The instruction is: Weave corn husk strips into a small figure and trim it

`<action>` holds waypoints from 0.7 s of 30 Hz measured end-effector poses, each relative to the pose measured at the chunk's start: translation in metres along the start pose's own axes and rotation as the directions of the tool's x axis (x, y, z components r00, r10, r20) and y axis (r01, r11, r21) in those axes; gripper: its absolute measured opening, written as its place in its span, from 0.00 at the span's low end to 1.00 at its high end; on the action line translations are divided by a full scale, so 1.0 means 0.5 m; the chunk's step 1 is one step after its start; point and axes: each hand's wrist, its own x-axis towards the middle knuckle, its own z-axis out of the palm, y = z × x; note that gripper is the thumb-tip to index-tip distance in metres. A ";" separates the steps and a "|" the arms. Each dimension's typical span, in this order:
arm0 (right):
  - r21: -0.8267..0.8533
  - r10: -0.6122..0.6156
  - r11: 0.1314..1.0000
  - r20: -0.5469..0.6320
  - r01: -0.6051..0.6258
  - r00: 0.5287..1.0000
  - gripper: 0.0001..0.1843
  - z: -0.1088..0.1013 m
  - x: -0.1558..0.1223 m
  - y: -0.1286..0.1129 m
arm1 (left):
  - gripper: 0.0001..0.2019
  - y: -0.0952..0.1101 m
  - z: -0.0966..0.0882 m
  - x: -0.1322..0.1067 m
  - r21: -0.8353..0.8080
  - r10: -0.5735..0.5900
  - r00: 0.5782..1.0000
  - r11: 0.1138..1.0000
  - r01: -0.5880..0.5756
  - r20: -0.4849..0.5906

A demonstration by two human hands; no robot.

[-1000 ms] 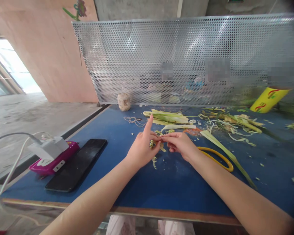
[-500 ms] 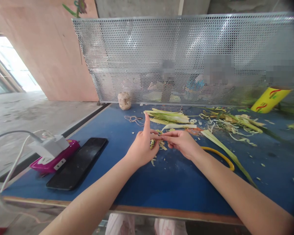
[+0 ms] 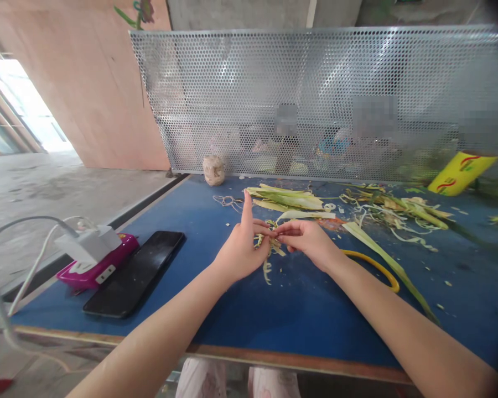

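My left hand [image 3: 240, 249] and my right hand [image 3: 309, 241] meet above the middle of the blue table [image 3: 274, 309]. Both pinch a small bundle of thin green and pale leaf strips [image 3: 269, 249] between their fingertips. The left index finger sticks straight up while the other fingers close on the strips. A curled strip hangs down from the bundle to the table. Behind the hands lies a pile of green leaves [image 3: 286, 198].
A black phone [image 3: 136, 272] and a pink power strip with a white charger [image 3: 93, 254] lie at the left. Yellow-handled scissors [image 3: 377, 268] sit behind my right wrist. Leaf scraps [image 3: 394, 210], a twine ball [image 3: 213, 169], a yellow container [image 3: 456, 171] and a perforated metal screen [image 3: 315, 99] stand behind.
The hands stay together on the strips. A curled strip now hangs lower under the left hand. The view has shifted slightly.
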 end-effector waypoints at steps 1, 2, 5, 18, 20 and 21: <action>-0.024 -0.034 0.999 0.000 0.034 0.999 0.14 0.000 0.000 0.000 | 0.45 0.000 0.000 0.001 0.005 0.000 1.000 1.000 0.000 -0.012; -0.051 -0.067 0.996 -0.001 0.067 0.998 0.16 0.000 0.000 0.001 | 0.46 -0.001 -0.001 0.001 0.011 0.003 1.000 1.000 -0.002 -0.020; -0.173 -0.164 0.972 -0.017 0.158 0.986 0.21 0.004 -0.004 0.000 | 0.47 -0.004 -0.001 0.002 0.039 0.015 1.000 0.999 -0.015 -0.006; -0.338 -0.239 0.916 -0.032 0.214 0.971 0.20 0.014 -0.010 0.003 | 0.48 -0.007 0.002 0.006 0.231 0.054 0.998 0.971 -0.060 0.034; -0.317 -0.220 0.927 -0.028 0.200 0.975 0.19 0.012 -0.009 0.003 | 0.48 -0.009 0.002 0.005 0.244 0.060 0.997 0.967 -0.068 0.040; -0.307 -0.212 0.932 -0.027 0.194 0.977 0.19 0.011 -0.009 0.003 | 0.48 -0.009 0.001 0.005 0.250 0.063 0.997 0.966 -0.071 0.041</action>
